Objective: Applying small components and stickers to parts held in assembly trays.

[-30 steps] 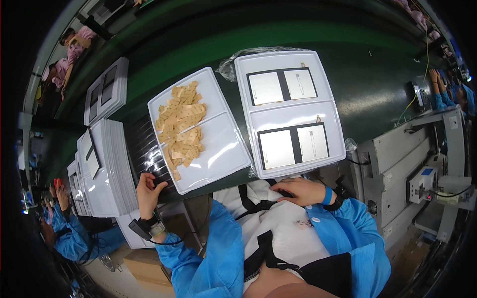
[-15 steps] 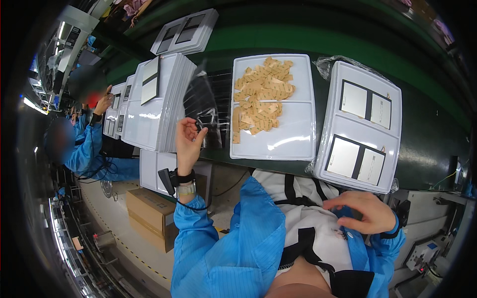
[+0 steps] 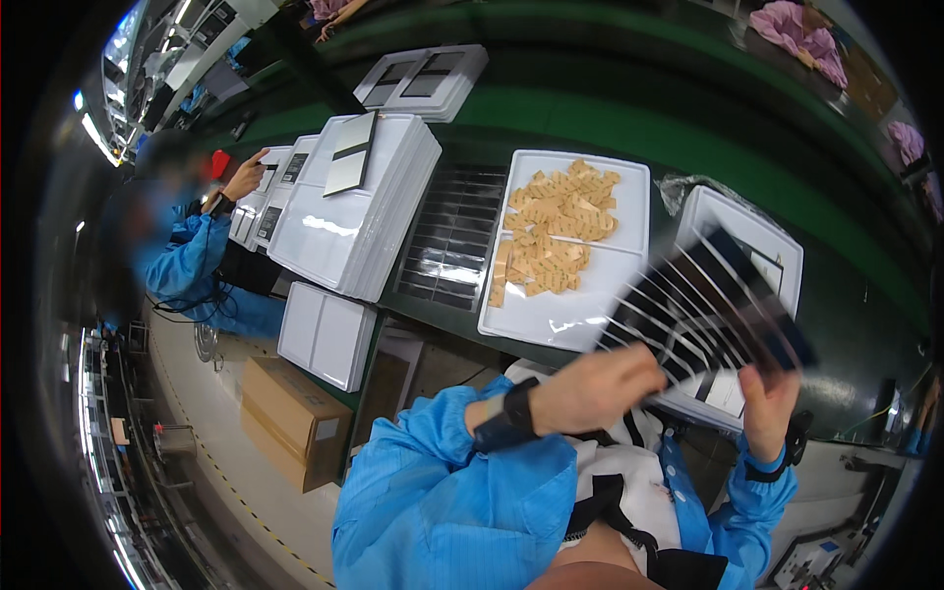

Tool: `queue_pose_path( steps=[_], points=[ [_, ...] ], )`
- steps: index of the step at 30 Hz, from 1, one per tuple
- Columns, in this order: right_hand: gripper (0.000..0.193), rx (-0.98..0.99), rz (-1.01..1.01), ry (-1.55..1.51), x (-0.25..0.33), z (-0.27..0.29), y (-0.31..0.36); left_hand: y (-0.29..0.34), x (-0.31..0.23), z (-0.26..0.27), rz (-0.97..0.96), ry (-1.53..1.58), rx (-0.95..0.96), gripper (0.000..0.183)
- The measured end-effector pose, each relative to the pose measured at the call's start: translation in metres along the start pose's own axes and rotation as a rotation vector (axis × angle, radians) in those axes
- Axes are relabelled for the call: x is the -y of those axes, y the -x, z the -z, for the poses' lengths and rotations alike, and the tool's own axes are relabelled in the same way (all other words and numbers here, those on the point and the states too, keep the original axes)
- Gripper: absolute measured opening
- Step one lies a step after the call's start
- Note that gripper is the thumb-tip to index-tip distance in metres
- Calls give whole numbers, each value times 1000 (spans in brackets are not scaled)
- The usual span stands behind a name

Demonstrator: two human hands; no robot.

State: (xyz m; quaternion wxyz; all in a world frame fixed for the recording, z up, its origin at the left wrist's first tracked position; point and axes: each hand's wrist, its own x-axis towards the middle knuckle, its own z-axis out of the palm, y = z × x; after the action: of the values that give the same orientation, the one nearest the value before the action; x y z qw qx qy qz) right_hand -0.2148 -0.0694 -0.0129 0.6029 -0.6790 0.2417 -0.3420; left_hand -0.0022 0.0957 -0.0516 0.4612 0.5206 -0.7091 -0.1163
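Note:
A black sheet with pale stripes across it (image 3: pixel 703 305), smeared by motion, is held up in front of me over the right-hand tray (image 3: pixel 790 241). My left hand (image 3: pixel 602 390) is closed on its lower left edge. My right hand (image 3: pixel 769 405) grips the lower right corner, thumb toward me. Behind the sheet, that tray and the flat white-and-black pieces in it are mostly hidden. Just left of the sheet is a white tray (image 3: pixel 615 317) with a heap of tan paper bits (image 3: pixel 560 221). More dark striped sheets (image 3: pixel 452 236) lie on the green bench beside that tray.
Farther left stands a tall stack of white trays (image 3: pixel 388 216), a flat white-and-black piece (image 3: pixel 351 157) on top. Another tray stack (image 3: pixel 442 84) sits at the back. Lower trays (image 3: pixel 320 334) and a cardboard box (image 3: pixel 295 418) are at the left. A co-worker's hand (image 3: pixel 246 175) works there.
My left hand has swung right from the dark sheets, carrying one sheet. My right hand has come up and taken the sheet's other side. The whole view has shifted.

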Motion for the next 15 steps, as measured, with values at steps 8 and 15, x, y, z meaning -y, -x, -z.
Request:
queue_pose_path(
  steps=[8, 15],
  points=[
    [34, -211, -60, 149, -8, 34, 17, -69, -14, 24, -157, -144, -259, 57],
    [49, -11, -65, 160, -6, 28, 8, -101, 22, 8, 249, 356, -52, 59]
  ],
)
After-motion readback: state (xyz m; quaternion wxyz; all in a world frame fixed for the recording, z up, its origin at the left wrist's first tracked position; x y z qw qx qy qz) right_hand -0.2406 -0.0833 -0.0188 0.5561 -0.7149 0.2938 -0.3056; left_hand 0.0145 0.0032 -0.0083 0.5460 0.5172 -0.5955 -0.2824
